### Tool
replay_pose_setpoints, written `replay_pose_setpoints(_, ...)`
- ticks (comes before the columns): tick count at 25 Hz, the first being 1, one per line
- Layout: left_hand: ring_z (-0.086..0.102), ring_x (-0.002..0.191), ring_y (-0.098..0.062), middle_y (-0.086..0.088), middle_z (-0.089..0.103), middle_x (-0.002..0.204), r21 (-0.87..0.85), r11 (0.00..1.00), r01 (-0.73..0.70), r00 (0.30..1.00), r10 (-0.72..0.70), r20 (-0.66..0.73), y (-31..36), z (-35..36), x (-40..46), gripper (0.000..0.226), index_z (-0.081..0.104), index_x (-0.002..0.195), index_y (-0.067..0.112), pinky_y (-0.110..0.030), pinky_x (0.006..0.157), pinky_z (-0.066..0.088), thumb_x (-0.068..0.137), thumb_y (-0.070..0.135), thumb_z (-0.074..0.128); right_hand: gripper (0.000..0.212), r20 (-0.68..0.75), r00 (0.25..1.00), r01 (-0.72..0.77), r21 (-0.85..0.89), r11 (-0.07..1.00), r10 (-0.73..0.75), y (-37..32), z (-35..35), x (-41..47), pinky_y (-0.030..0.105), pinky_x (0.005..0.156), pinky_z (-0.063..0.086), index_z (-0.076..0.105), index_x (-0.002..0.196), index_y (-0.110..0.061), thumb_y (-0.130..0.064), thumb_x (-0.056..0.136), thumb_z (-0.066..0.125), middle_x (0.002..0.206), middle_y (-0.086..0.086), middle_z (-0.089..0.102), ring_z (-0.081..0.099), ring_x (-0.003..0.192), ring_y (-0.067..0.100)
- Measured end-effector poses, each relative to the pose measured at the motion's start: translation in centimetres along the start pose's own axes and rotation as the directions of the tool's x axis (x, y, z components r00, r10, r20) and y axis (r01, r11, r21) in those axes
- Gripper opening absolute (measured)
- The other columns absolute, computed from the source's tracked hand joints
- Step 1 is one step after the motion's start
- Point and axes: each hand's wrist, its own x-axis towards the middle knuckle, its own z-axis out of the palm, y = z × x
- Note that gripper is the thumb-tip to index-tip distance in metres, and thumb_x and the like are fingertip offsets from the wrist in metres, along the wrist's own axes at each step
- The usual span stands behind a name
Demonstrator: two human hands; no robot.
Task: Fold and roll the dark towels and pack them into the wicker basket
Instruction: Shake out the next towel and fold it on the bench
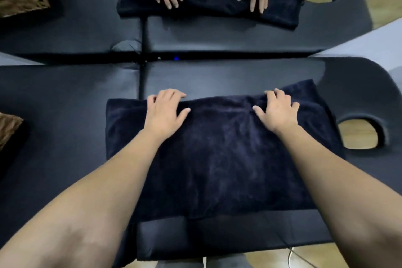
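Black padded massage table set against a mirror, carrying a folded dark towel at its centre. Left hand and right hand grip the towel's far edge, fingers curled over the fold. Wicker basket stands at the left edge, well apart from the towel.

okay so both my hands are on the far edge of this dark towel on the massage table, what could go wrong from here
1. The towel already bunches between your left hand and right hand; rolling now may lock in creases and give a lumpy roll.
2. Its near edge overhangs the table, so pulling toward you might drag it off.
3. The wicker basket sits at the far left, so the roll may loosen while being carried.
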Motion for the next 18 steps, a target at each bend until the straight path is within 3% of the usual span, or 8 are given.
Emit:
replay_pose_setpoints(2, 0.042, 0.133, -0.016, 0.007, 0.053, 0.138, 0.013, 0.993, -0.115, 0.992, 0.114, 0.048, 3.6, 1.4, 0.1, 0.045, 0.056, 0.132, 0.026, -0.044, 0.106, 0.028, 0.094, 0.050, 0.057, 0.068, 0.047, 0.994, -0.108, 0.176, 0.978, 0.101, 2.3, 0.6, -1.3, 0.057, 0.113, 0.023, 0.030, 0.154, -0.019, -0.053, 0.098, 0.051, 0.165, 0.011, 0.018, 0.024, 0.147, 0.035)
replay_pose_setpoints(4, 0.040, 0.139, -0.020, 0.002, 0.052, 0.144, 0.040, 0.967, -0.253, 0.965, 0.249, 0.083, 7.6, 2.6, -0.3, 0.047, 0.058, 0.133, 0.023, -0.047, 0.106, 0.029, 0.093, 0.049, 0.057, 0.069, 0.041, 0.990, -0.137, 0.195, 0.971, 0.131, 5.4, 1.8, -3.2, 0.057, 0.113, 0.024, 0.027, 0.156, -0.019, -0.048, 0.099, 0.053, 0.167, 0.010, 0.014, 0.023, 0.147, 0.035)
replay_pose_setpoints(7, 0.040, 0.142, -0.023, 0.001, 0.052, 0.146, 0.029, 0.883, -0.469, 0.876, 0.461, 0.142, 14.4, 4.1, -2.4, 0.052, 0.060, 0.132, 0.023, -0.048, 0.106, 0.030, 0.093, 0.054, 0.047, 0.067, -0.019, 0.971, -0.231, 0.209, 0.950, 0.240, 10.9, 3.0, -6.6, 0.054, 0.110, 0.029, 0.034, 0.153, -0.016, -0.047, 0.098, 0.055, 0.164, 0.011, 0.023, 0.030, 0.142, 0.038)
replay_pose_setpoints(10, 0.027, 0.151, -0.021, 0.000, 0.042, 0.157, -0.019, 0.762, -0.648, 0.727, 0.626, 0.282, 21.8, 6.3, -5.3, 0.066, 0.052, 0.143, 0.021, -0.051, 0.115, 0.026, 0.093, 0.063, 0.043, 0.068, -0.040, 0.908, -0.400, 0.221, 0.890, 0.418, 16.0, 4.0, -10.1, 0.052, 0.104, 0.034, 0.038, 0.150, -0.013, -0.051, 0.096, 0.056, 0.152, 0.014, 0.040, 0.041, 0.131, 0.039)
replay_pose_setpoints(15, -0.015, 0.155, -0.018, 0.001, -0.008, 0.170, -0.010, 0.765, -0.644, 0.638, 0.544, 0.544, 32.4, 10.0, -8.8, 0.109, 0.004, 0.162, 0.017, -0.055, 0.124, -0.001, 0.083, 0.085, 0.035, 0.060, 0.002, 0.921, -0.368, 0.339, 0.866, 0.390, 20.4, 4.4, -13.9, 0.048, 0.098, 0.045, 0.044, 0.140, -0.016, -0.053, 0.096, 0.057, 0.136, 0.010, 0.054, 0.054, 0.121, 0.035)
replay_pose_setpoints(18, -0.019, 0.154, -0.020, -0.001, -0.015, 0.169, 0.108, 0.753, -0.649, 0.665, 0.492, 0.562, 35.2, 11.0, -11.1, 0.097, -0.005, 0.161, 0.018, -0.054, 0.124, -0.004, 0.093, 0.074, 0.034, 0.050, 0.047, 0.932, -0.353, 0.346, 0.869, 0.360, 22.6, 4.7, -15.9, 0.044, 0.090, 0.049, 0.050, 0.124, -0.016, -0.056, 0.095, 0.057, 0.118, 0.007, 0.066, 0.063, 0.109, 0.032)
